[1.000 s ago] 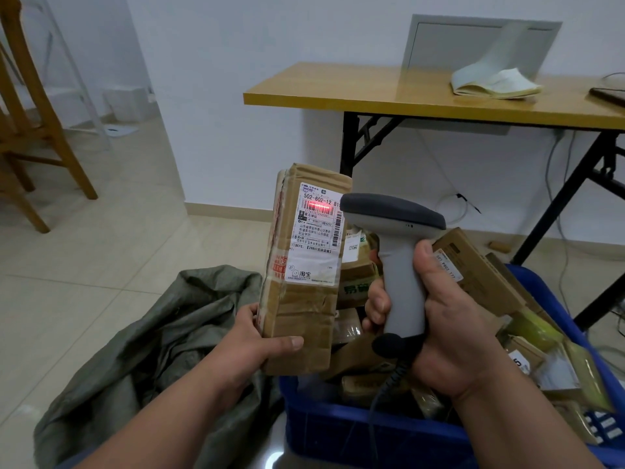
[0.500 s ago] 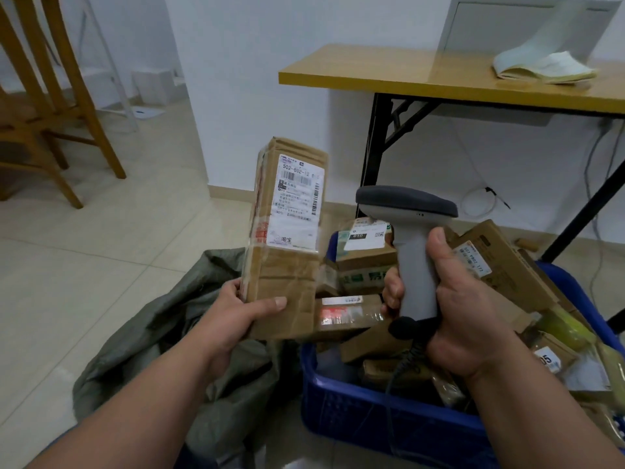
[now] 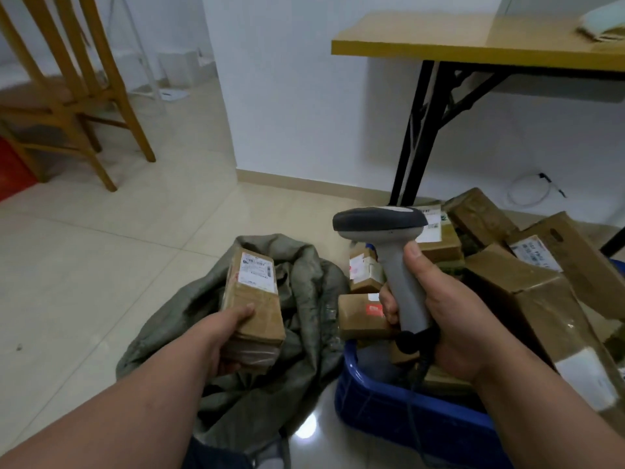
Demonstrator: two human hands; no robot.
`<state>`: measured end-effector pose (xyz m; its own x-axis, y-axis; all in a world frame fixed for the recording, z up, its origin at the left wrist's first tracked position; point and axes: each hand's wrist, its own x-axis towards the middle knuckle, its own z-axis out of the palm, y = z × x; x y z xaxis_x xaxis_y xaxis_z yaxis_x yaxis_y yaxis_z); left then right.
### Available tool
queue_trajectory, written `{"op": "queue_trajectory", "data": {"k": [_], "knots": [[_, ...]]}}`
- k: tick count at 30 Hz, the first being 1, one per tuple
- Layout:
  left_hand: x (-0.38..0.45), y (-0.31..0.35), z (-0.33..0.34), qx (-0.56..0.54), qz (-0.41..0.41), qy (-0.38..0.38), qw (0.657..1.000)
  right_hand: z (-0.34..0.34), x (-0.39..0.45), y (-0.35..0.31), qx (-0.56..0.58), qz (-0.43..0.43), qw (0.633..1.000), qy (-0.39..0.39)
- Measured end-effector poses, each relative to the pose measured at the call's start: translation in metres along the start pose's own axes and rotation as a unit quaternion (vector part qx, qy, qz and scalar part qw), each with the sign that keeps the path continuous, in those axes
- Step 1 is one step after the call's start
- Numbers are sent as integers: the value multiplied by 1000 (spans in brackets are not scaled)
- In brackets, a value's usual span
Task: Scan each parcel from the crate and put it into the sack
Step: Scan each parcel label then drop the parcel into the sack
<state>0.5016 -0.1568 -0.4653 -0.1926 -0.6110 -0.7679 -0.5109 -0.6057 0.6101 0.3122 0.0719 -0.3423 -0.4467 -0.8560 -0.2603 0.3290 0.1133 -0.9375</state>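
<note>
- The left hand [image 3: 226,336] reaches forward from a bare forearm, thumb laid across the top face and the other fingers curled under the near end of a brown cardboard parcel [image 3: 254,304], holding it
- That parcel lies tilted, long axis running away from the hand, its white shipping label [image 3: 256,271] facing up on the far half; it is held above the crumpled grey-green sack [image 3: 304,319], which spreads on the pale tiled floor [image 3: 84,265] under and beyond the left hand
- Far beyond the left hand, a wooden chair [image 3: 77,96] stands on the tiles
- The right hand [image 3: 449,319] is raised with the wrist upright, fingers wrapped round the grey handle and the thumb pressed on its near side, gripping a handheld scanner [image 3: 392,245]; the dark scanner head sits above the hand and points toward the left
- A dark cable hangs from the handle's base below the right hand
- Under and to the right of the right hand, the blue crate [image 3: 399,411] holds a pile of taped cardboard parcels [image 3: 527,299], several with white labels, heaped above its rim
- Beyond the right hand, a yellow-topped table [image 3: 473,49] on black legs stands against the white wall
</note>
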Motion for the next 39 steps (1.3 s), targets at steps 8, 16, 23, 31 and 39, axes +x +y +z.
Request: {"op": "queue_trajectory", "data": {"k": [8, 16, 23, 31, 39], "knots": [[35, 23, 18, -7, 93, 90, 992, -15, 13, -3, 30, -2, 999, 22], [-23, 34, 86, 102, 278, 19, 955, -49, -5, 0, 188, -59, 980, 17], [-56, 56, 156, 187, 337, -27, 922, -73, -7, -7, 171, -76, 979, 77], [-62, 105, 215, 249, 313, -36, 916, -76, 18, -2, -39, -105, 962, 248], [-61, 108, 232, 211, 250, -96, 940, -69, 53, -13, -162, -154, 928, 297]]}}
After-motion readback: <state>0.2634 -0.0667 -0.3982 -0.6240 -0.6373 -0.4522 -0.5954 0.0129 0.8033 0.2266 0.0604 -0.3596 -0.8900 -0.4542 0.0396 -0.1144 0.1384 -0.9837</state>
